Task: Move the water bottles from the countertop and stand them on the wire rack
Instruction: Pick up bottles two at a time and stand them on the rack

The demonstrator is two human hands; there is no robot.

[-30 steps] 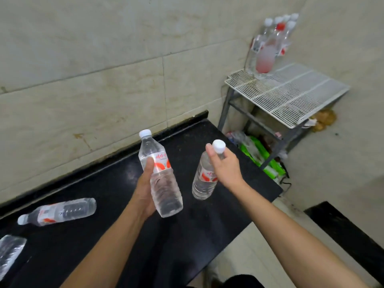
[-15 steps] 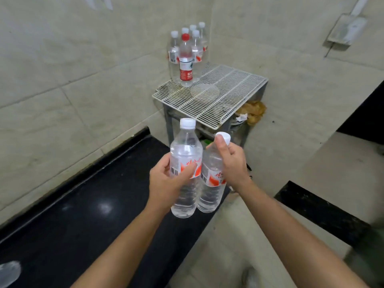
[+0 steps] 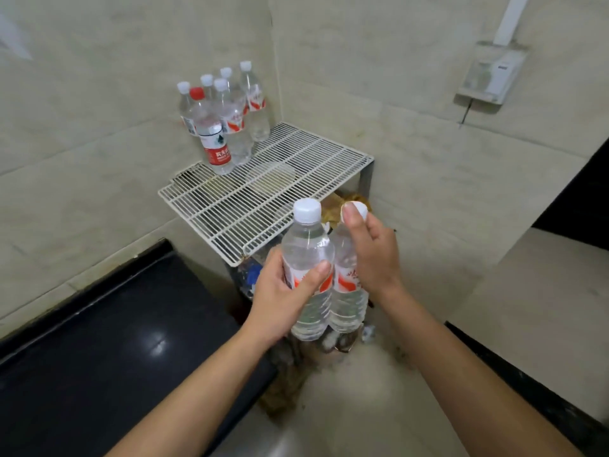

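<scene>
Holding both bottles upright, just short of the wire rack (image 3: 230,206)!
Left grip (image 3: 283,298) clasps left bottle (image 3: 308,245), right grip (image 3: 372,255) grasps right bottle (image 3: 349,301); rack ahead-left, left nearer.

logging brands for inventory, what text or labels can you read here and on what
"农夫", rest blurred: red label of the red-capped bottle on the wire rack.
Red script on the left-hand bottle and right-hand bottle: unreadable.
Dark mark on the wall box: too small.
</scene>
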